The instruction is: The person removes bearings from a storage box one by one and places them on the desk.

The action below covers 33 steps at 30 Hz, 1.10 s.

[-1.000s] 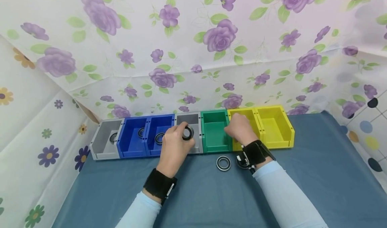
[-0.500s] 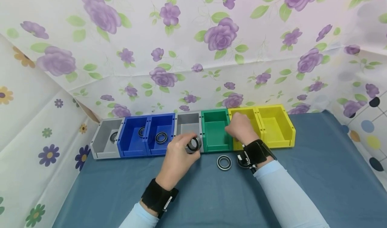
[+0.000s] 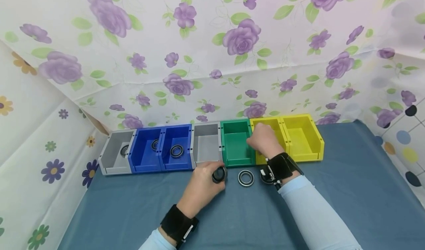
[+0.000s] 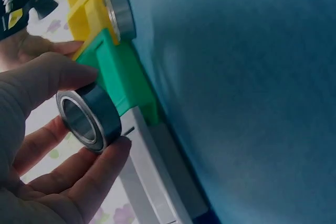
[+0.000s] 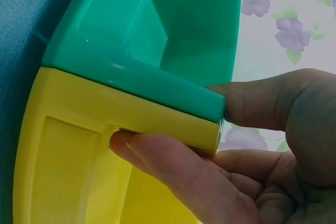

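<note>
My left hand [image 3: 200,183] pinches a ball bearing [image 4: 107,114] between thumb and fingers, just in front of the middle grey bin [image 3: 206,143]. The bearing is tilted, its bore showing in the left wrist view. My right hand [image 3: 265,141] grips the adjoining side walls of the green bin [image 5: 131,80] and the yellow bin [image 5: 68,166], thumb on the green side and fingers inside the yellow one. On the table, a second bearing [image 3: 240,178] lies flat before the green bin. Another bearing [image 3: 263,180] beside it is partly hidden by my right wrist strap.
The bins stand in one row against the flowered backdrop [image 3: 212,58]. Bearings lie in the left grey bin [image 3: 107,156] and both blue bins [image 3: 141,139]. A further yellow bin [image 3: 300,139] ends the row at right. Blue cloth [image 3: 132,209] covers the table.
My left hand has carried the bearing from over the middle grey bin toward me and slightly right, to in front of that bin. My right hand has stayed on the bin walls.
</note>
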{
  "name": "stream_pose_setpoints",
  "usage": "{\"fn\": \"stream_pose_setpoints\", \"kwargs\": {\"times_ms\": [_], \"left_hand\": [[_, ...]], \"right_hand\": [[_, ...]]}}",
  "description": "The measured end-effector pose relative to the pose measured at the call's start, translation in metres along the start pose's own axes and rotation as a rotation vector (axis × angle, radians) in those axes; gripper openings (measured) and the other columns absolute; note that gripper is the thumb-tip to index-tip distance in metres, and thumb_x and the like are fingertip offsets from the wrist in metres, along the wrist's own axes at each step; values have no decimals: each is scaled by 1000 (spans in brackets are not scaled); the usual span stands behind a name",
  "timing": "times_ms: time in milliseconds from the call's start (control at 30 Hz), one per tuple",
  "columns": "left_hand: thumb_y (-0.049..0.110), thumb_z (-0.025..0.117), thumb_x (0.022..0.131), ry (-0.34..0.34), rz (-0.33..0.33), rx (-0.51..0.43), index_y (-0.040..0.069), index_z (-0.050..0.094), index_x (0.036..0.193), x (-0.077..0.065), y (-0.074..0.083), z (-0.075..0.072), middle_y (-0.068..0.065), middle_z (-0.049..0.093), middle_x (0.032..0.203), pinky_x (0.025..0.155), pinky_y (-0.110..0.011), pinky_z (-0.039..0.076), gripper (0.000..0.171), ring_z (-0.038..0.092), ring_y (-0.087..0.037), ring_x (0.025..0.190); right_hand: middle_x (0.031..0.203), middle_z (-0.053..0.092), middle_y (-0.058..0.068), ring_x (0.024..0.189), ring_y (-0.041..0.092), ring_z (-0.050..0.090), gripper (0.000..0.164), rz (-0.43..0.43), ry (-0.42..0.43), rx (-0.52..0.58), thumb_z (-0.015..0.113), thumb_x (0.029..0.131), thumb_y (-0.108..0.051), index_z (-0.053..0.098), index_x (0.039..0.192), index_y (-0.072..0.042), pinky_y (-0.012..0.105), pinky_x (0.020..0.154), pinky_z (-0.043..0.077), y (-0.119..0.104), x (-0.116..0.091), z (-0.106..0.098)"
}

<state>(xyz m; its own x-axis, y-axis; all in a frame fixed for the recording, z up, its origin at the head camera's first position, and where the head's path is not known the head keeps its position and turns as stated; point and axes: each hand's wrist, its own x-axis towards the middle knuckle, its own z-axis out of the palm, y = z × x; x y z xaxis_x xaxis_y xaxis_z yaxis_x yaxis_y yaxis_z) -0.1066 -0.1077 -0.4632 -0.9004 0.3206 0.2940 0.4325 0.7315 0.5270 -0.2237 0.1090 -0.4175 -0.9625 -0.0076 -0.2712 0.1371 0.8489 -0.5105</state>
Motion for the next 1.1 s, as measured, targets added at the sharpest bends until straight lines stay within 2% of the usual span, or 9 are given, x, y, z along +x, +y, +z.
{"fn": "stream_pose_setpoints", "kwargs": {"times_ms": [300, 467, 800, 1100], "left_hand": [[14, 77, 65, -137, -59, 23, 16, 62, 114, -2, 0, 12, 1, 59, 106, 81, -24, 45, 52, 52, -9, 99], [12, 76, 65, -201, -69, 62, 15, 62, 114, 1, 0, 18, 1, 60, 105, 77, -22, 45, 52, 53, -8, 96], [8, 74, 66, -211, -51, 68, 12, 63, 112, 6, 1, 22, 1, 60, 99, 69, -18, 44, 48, 55, -8, 87], [9, 74, 68, -230, -62, 119, 12, 63, 114, 9, 4, 22, 0, 61, 102, 72, -21, 45, 47, 54, -7, 90]], "right_hand": [[67, 57, 10, 50, 22, 58, 12, 12, -2, 9, 59, 80, -15, 58, 76, -4, 27, 43, 45, -2, -2, 0], [67, 57, 10, 50, 21, 58, 12, 23, -6, 7, 59, 80, -15, 58, 77, -3, 27, 43, 45, -2, -2, 0], [66, 57, 10, 47, 20, 56, 12, 5, -8, 16, 58, 80, -14, 57, 75, -3, 26, 41, 43, 0, 0, 1], [67, 57, 11, 46, 19, 56, 11, 4, -4, 13, 58, 79, -14, 57, 76, -3, 27, 42, 44, 1, 1, 0]]}}
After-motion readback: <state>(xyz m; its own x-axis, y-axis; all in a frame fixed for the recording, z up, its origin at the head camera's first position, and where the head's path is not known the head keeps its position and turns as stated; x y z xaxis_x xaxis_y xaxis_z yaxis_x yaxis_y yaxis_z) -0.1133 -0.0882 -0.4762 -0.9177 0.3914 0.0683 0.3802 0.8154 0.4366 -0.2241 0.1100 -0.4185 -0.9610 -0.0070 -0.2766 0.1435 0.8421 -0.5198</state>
